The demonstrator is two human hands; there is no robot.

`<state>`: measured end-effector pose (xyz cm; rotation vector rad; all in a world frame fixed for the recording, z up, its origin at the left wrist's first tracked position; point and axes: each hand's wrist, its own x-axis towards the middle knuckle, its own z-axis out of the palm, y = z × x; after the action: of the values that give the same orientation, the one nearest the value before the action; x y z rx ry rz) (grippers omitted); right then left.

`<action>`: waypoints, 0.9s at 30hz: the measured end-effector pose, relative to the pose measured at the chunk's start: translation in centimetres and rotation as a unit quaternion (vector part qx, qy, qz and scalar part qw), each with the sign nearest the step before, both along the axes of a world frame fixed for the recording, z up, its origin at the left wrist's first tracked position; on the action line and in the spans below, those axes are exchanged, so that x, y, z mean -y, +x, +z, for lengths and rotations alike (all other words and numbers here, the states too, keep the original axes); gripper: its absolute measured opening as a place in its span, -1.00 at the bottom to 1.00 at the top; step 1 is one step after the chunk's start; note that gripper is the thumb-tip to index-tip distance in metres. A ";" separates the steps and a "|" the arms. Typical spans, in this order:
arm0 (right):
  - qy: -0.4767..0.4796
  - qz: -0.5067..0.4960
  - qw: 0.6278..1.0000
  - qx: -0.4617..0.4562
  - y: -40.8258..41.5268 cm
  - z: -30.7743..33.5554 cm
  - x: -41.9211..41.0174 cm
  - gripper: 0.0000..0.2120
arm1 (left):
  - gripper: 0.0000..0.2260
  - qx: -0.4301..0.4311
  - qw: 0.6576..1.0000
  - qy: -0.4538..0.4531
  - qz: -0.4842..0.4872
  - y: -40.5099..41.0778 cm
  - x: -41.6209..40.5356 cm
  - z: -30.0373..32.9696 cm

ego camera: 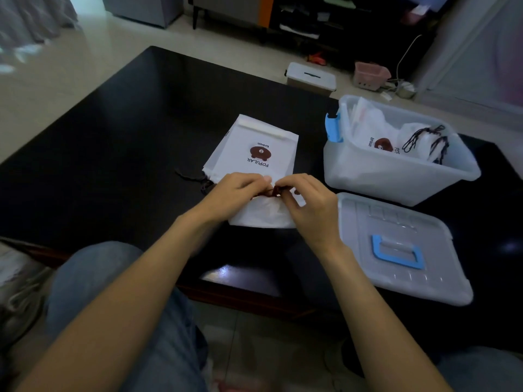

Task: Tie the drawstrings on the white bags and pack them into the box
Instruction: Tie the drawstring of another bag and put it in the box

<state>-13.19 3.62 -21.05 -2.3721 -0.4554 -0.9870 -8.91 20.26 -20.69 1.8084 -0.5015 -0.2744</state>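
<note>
The white bag [261, 213] I'm tying lies near the table's [113, 142] front edge, its gathered mouth between my hands. My left hand [235, 190] and right hand [305, 199] each pinch the dark drawstring [276, 191], fingers curled narrow. It looks light, thin and limp, so I judge the cord the best hold. Beyond it lies a stack of flat bags [254, 148]. The box [396, 171], partly filled, stands toward the right edge, its lid [402, 250] in front.

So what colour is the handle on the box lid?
Light blue; the handle on the translucent lid shows clearly in the head view.
</note>
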 end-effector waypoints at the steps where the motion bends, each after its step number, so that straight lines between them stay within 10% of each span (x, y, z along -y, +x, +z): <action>1: 0.015 0.008 1.000 -0.001 0.0 0.1 0.1 -0.89 | -0.82 -0.027 0.999 -0.016 0.010 0.0 0.1 0.0; 27: 0.127 0.063 0.986 -0.085 -0.5 0.7 0.6 -0.91 | -0.85 -0.086 0.990 -0.107 0.004 -0.3 0.4 0.6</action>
<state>-13.73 3.06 -20.37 -2.1468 -0.3848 -0.7308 -9.19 19.90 -20.05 1.5621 -0.3856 -0.3547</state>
